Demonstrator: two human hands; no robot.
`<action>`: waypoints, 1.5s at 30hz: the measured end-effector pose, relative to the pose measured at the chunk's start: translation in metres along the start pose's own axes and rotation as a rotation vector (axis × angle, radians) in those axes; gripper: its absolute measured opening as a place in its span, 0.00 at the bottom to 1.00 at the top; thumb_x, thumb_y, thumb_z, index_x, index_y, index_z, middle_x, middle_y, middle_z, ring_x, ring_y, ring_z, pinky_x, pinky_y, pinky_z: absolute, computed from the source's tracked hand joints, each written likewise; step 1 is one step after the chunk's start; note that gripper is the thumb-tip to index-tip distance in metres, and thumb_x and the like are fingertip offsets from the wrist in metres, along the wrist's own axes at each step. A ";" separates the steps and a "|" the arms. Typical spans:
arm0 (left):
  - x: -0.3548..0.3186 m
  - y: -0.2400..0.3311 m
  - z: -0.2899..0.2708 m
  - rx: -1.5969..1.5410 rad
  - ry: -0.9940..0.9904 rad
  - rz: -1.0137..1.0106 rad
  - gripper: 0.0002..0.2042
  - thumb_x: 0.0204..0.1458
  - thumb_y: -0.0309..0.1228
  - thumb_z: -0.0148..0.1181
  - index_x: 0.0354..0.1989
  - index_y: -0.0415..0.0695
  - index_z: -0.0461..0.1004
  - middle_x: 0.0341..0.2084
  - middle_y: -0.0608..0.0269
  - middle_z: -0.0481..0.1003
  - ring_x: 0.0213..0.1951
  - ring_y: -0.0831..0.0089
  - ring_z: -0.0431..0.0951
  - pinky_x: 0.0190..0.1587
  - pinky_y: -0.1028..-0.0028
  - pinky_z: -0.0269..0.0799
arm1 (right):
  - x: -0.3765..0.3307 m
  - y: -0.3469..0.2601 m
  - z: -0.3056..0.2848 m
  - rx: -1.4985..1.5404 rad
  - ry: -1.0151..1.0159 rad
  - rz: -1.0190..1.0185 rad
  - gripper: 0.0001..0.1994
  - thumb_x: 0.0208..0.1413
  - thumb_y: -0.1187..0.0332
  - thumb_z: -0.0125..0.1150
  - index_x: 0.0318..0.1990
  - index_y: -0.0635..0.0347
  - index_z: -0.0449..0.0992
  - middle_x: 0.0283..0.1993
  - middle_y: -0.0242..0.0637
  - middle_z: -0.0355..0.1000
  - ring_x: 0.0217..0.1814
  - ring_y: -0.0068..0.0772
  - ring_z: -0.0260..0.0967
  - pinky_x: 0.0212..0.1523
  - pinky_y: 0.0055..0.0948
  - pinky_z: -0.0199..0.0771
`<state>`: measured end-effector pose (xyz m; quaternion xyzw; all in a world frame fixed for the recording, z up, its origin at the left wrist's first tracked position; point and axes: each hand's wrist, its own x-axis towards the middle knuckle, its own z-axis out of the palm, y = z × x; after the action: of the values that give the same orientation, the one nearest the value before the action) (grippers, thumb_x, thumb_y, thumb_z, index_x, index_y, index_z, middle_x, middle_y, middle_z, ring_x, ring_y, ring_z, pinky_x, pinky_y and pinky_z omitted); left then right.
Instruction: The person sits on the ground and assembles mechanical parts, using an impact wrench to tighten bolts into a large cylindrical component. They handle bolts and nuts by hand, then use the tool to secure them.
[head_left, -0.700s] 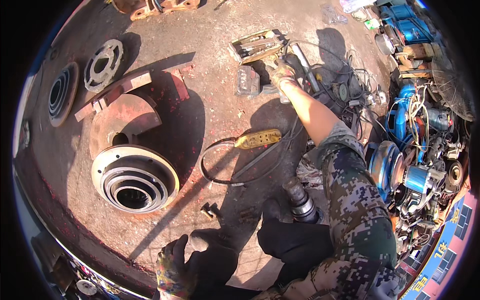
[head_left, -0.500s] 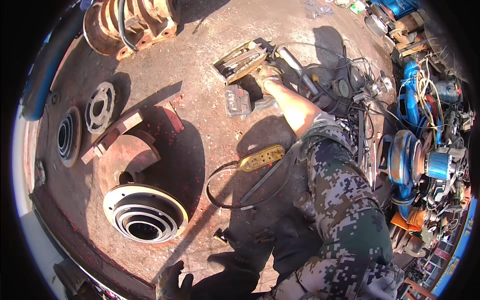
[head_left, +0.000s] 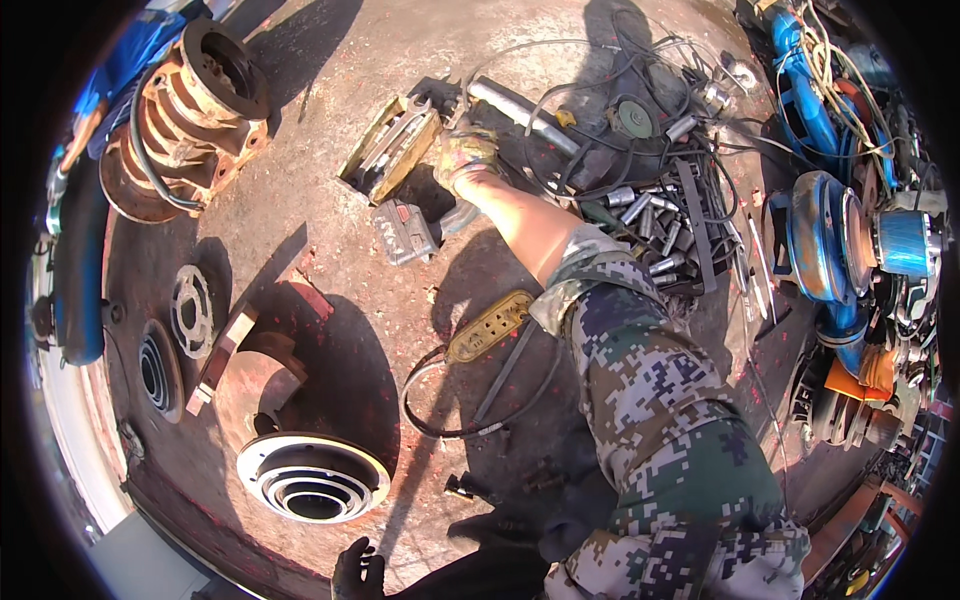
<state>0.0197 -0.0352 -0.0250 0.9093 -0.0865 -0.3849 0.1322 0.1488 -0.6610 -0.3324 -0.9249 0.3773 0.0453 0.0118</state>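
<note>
My right hand (head_left: 466,158), in a stained work glove, is stretched far forward with its fingers curled down beside an open tray of wrenches (head_left: 395,148). What its fingers hold, if anything, is hidden. Near the wrist lies a cordless power tool (head_left: 405,232) with a grey and black battery end; the forearm partly covers the rest. A silver metal tube (head_left: 525,115) lies just right of the hand. My left hand (head_left: 357,572), in a dark glove, is at the bottom edge with fingers apart and nothing seen in it.
A yellow power strip (head_left: 488,327) with a looped cable lies in the middle. At the left are a flanged pipe elbow (head_left: 312,480), a ring plate (head_left: 192,310) and a rusty ribbed housing (head_left: 190,130). Several sockets (head_left: 655,215), an angle grinder (head_left: 632,118) and blue pumps (head_left: 825,235) fill the right.
The view has shifted, showing more of the sockets and the rusty housing. My right hand stays by the wrench tray, a little farther along its side. My left hand remains low in the picture.
</note>
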 end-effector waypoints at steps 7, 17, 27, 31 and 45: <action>0.015 0.022 0.003 0.060 -0.118 -0.002 0.19 0.65 0.30 0.62 0.64 0.42 0.75 0.50 0.54 0.81 0.50 0.66 0.80 0.53 0.68 0.76 | -0.054 0.028 -0.010 0.901 0.206 0.089 0.26 0.51 0.53 0.72 0.53 0.58 0.77 0.46 0.50 0.81 0.50 0.52 0.80 0.56 0.45 0.77; 0.022 0.028 0.016 0.124 -0.129 0.241 0.20 0.60 0.34 0.66 0.59 0.40 0.77 0.47 0.47 0.81 0.50 0.52 0.82 0.52 0.57 0.78 | -0.130 0.092 -0.014 2.353 -0.450 -0.180 0.22 0.61 0.86 0.54 0.62 0.63 0.72 0.57 0.47 0.73 0.54 0.42 0.77 0.46 0.33 0.85; 0.009 0.034 0.014 0.156 -0.109 0.308 0.19 0.61 0.36 0.64 0.58 0.41 0.77 0.49 0.46 0.81 0.53 0.48 0.80 0.55 0.55 0.75 | -0.213 0.109 -0.072 2.633 -0.652 -0.220 0.31 0.55 0.89 0.45 0.66 0.59 0.72 0.65 0.46 0.74 0.58 0.35 0.74 0.41 0.24 0.73; 0.003 0.042 0.012 0.190 -0.120 0.335 0.20 0.62 0.37 0.63 0.60 0.42 0.76 0.52 0.45 0.79 0.55 0.46 0.79 0.57 0.55 0.74 | -0.222 0.113 -0.085 2.465 -0.803 -0.310 0.31 0.57 0.87 0.46 0.69 0.62 0.69 0.69 0.41 0.71 0.59 0.30 0.73 0.42 0.24 0.71; -0.010 0.029 0.016 0.219 -0.055 0.443 0.20 0.62 0.39 0.64 0.59 0.42 0.77 0.48 0.45 0.80 0.52 0.46 0.79 0.55 0.55 0.75 | -0.264 0.067 -0.051 1.430 -0.727 -0.243 0.25 0.59 0.77 0.63 0.66 0.55 0.76 0.51 0.37 0.78 0.50 0.37 0.76 0.51 0.38 0.78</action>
<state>-0.0004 -0.0633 -0.0205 0.8664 -0.3284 -0.3593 0.1117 -0.0820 -0.5281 -0.2560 -0.6558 0.1846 0.0893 0.7266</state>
